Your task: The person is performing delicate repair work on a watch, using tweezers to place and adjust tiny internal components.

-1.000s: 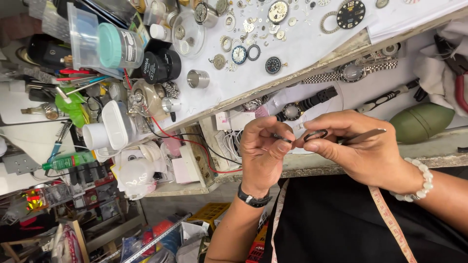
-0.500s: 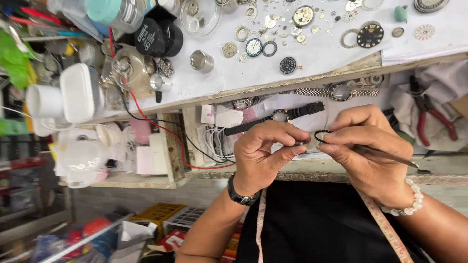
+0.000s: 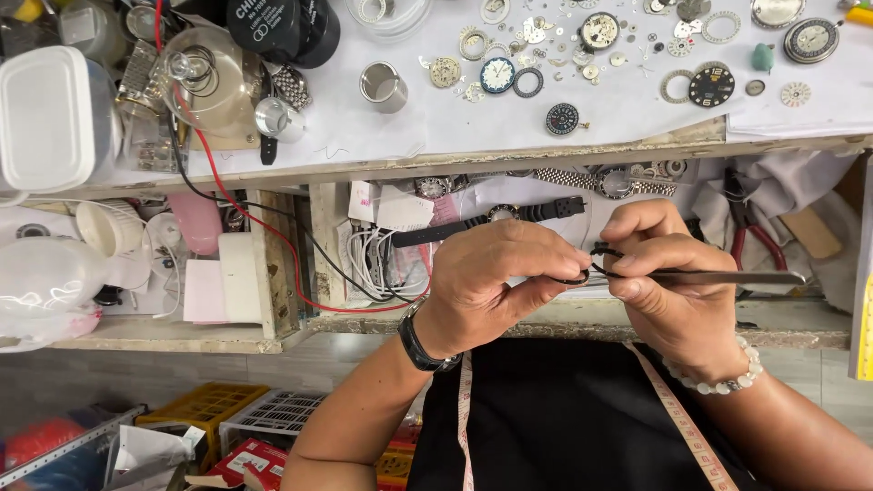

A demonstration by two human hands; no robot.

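My left hand (image 3: pixel 496 277) pinches a small black rubber ring (image 3: pixel 591 266) between thumb and fingers, just above my lap. My right hand (image 3: pixel 668 282) grips slim metal tweezers (image 3: pixel 727 278) whose tips meet the ring where the two hands touch. A dark wristwatch (image 3: pixel 418 341) sits on my left wrist and a white bead bracelet (image 3: pixel 727 377) on my right. Both hands hover in front of an open drawer (image 3: pixel 546 318) under the white worktop (image 3: pixel 436 127).
Watch dials, gears and rings lie scattered on the worktop, with a small metal cup (image 3: pixel 382 86). The drawer holds watches with metal and black straps (image 3: pixel 509 218), paper tags and red-handled pliers (image 3: pixel 750 232). White tubs (image 3: pixel 45 118) and a red wire (image 3: pixel 264 218) crowd the left.
The view has shifted, with the bench now higher and nearer. My hands stay together on the ring and tweezers, sitting slightly lower and more to the right in view.
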